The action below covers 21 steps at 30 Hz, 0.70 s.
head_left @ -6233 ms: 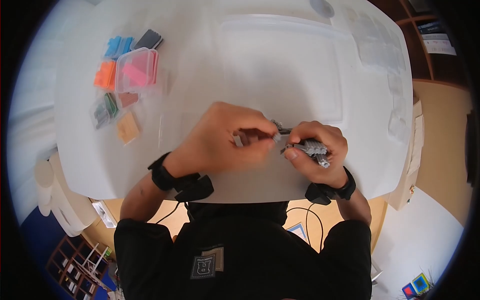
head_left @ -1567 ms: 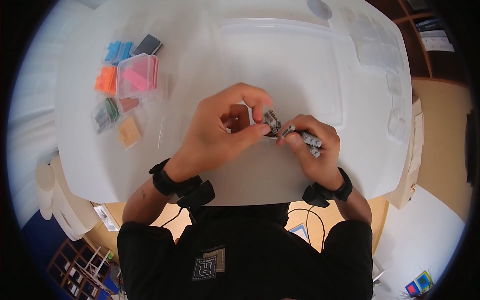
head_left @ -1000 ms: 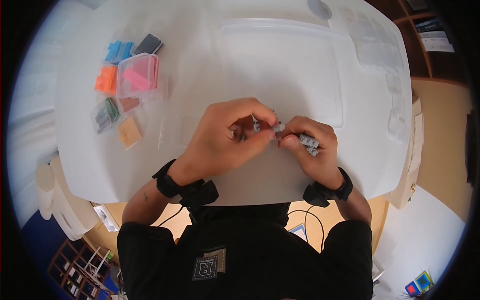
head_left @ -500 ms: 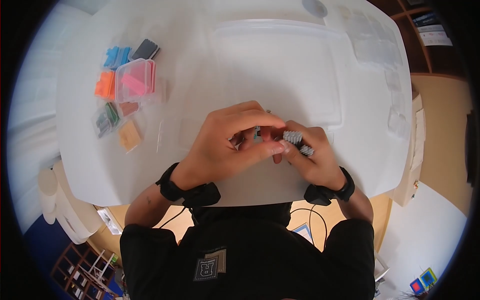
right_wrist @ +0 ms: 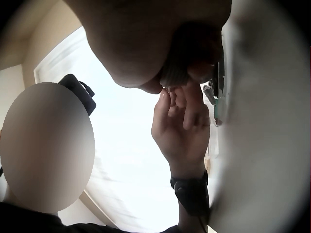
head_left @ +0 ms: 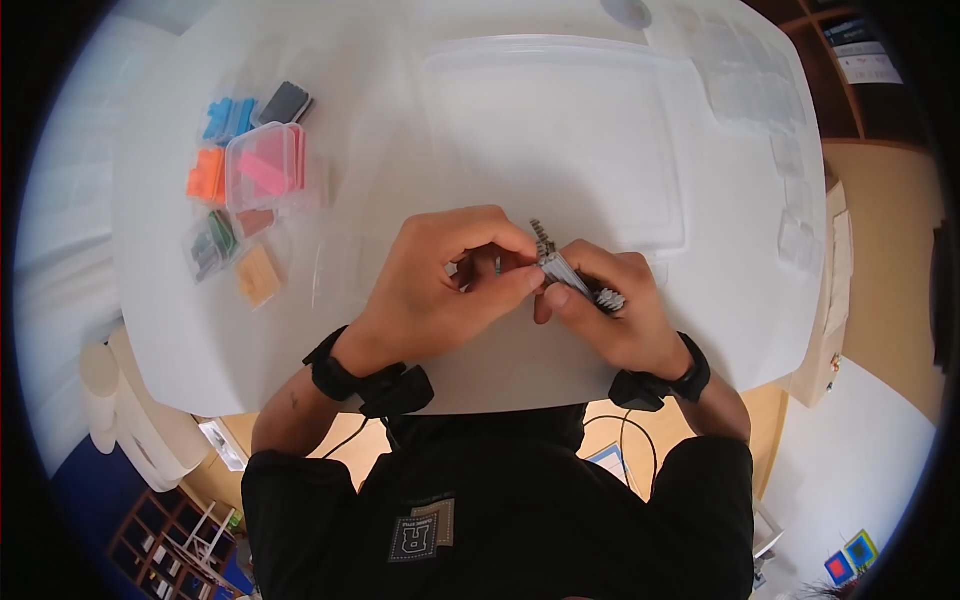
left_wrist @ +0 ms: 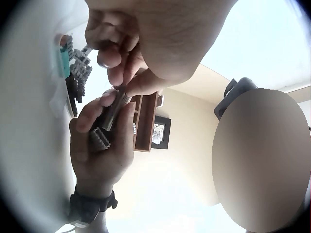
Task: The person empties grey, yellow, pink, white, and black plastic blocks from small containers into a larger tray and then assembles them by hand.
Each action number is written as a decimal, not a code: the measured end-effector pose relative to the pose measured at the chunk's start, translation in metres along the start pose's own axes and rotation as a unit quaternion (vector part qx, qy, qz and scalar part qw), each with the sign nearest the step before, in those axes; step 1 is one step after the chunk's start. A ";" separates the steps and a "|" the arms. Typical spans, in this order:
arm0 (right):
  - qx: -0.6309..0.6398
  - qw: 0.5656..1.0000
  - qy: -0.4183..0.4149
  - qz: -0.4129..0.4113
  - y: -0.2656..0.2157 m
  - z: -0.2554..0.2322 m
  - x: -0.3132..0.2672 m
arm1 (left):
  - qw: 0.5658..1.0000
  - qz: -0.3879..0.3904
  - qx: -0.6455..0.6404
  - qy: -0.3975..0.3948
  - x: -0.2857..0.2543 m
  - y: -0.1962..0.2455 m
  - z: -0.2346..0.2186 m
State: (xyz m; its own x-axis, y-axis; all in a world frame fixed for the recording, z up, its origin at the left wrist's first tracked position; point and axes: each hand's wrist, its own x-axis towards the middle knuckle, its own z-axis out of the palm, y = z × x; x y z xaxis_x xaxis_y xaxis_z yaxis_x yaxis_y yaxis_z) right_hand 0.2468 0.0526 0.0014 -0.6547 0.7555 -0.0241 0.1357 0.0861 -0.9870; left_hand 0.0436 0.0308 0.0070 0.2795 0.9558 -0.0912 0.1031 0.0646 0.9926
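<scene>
Grey ridged pieces (head_left: 566, 276) lie in the right hand (head_left: 622, 305), its thumb and fingers curled round them; a further grey bundle (head_left: 610, 299) shows at its palm side. The left hand (head_left: 430, 285) has thumb and forefinger together at the near end of these pieces, its other fingers curled. Just past the fingertips, more dark grey toothed pieces (head_left: 541, 236) are partly hidden by the hands. In the left wrist view, those toothed pieces (left_wrist: 79, 68) lie beside a teal part (left_wrist: 65, 62). The right wrist view shows the left fingertips touching the end of the held bundle (right_wrist: 175, 73).
Clear boxes with blue (head_left: 229, 119), dark grey (head_left: 286, 103), orange (head_left: 206, 176), pink (head_left: 265, 172), green (head_left: 221, 232) and tan pieces (head_left: 258, 276) stand at the left. A large clear tray (head_left: 560, 42) lies beyond the hands. Clear containers (head_left: 745, 80) line the right side.
The grey pieces in the right hand now slant toward the left fingertips, where half a second ago they lay more level. The left hand has shifted slightly left, uncovering the toothed pieces beyond.
</scene>
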 end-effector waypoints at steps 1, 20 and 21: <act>0.015 1.000 0.002 -0.018 0.001 -0.001 0.000 | 1.000 0.001 0.000 0.000 0.000 0.002 0.000; 0.013 0.999 0.026 -0.017 0.014 0.007 -0.008 | 0.989 -0.082 -0.092 -0.079 0.001 0.004 -0.007; 0.033 0.999 0.036 -0.011 0.014 0.008 -0.008 | 0.989 -0.084 -0.094 -0.074 0.001 0.005 -0.007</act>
State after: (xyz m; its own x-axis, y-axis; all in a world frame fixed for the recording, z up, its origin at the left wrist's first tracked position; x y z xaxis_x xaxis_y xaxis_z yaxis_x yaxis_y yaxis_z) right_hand 0.2484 0.0425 -0.0136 -0.6021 0.7984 0.0070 0.0715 0.0627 -0.9955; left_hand 0.0379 0.0339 0.0121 0.4109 0.8757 -0.2534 -0.0152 0.2845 0.9586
